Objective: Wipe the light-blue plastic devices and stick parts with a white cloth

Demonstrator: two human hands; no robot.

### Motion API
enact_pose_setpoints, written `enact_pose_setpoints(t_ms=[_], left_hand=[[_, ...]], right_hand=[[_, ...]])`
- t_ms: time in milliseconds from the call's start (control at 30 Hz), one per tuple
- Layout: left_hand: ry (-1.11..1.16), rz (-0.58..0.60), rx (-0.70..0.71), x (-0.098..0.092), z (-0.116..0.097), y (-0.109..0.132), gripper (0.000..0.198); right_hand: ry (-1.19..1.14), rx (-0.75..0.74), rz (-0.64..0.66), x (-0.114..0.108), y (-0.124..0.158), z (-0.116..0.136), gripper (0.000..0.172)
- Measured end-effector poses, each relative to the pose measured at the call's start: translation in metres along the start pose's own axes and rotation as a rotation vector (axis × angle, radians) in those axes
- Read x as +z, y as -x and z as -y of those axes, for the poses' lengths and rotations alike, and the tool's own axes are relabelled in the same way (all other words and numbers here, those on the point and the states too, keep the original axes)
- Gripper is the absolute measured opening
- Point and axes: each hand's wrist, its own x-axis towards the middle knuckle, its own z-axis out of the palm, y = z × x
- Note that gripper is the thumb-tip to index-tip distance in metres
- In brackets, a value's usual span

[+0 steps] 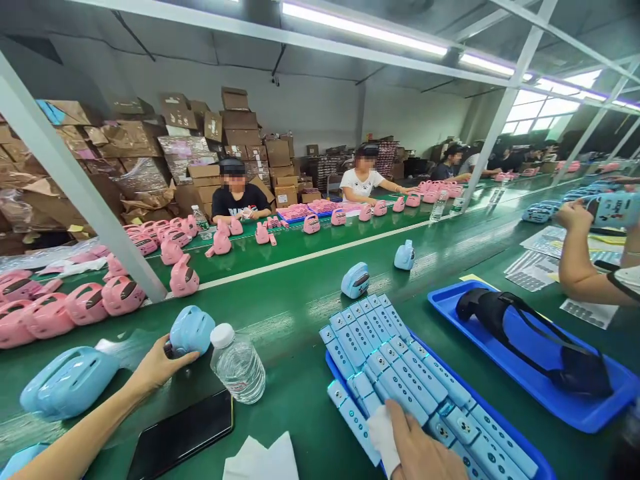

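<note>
my left hand [159, 363] half-closes round a rounded light-blue plastic shell [193, 330], lower left; right hand [425, 450] pinches white cloth [384, 437] at slim light-blue strips [404, 381]. likely wiping; i'd press lightly.

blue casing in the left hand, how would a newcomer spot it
On the green surface, find the clear bottle. Just left of its white cap is the blue casing. Among blue casings, only this is in the wearer's left hand.

Green worktable [295, 390] with blue casings [70, 390], phone [183, 437], bottle [243, 372], trays [593, 412]
</note>
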Motion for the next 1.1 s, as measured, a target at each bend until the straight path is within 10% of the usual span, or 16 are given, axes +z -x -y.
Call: enact_pose_setpoints(t_ms=[133,233,333,533,667,833,1100], left_hand=[[-0.108,-0.176,-0.008,-0.033,-0.013,0.009,0.021],[-0.126,-0.298,0.237,-0.052,-0.047,0.048,0.033],[-0.143,0.009,0.686,-0.037,-0.088,0.121,0.026],[-0.295,0.716,1.122,0.082,-0.139,0.229,0.047],[-0.359,0.881,1.024,0.100,-0.153,0.222,0.021],[-0.141,0.981,0.787,0.040,-0.178,0.224,0.025],[0.344,0.961,0.171,-0.008,-0.178,0.274,0.043]], right_hand=[[-0.015,0.036,0.058,-0.012,0.001,0.013,0.066],[-0.004,0.026,0.031,-0.014,0.003,0.017,0.054],[-0.019,0.007,-0.012,-0.015,0.003,0.018,0.044],[-0.120,-0.096,-0.144,-0.022,0.001,0.018,0.049],[-0.340,-0.153,-0.254,-0.024,0.011,0.006,0.034],[-0.674,-0.385,-0.507,-0.004,0.018,0.026,0.040],[-1.003,-0.399,-0.085,-0.013,0.027,0.058,0.048]])
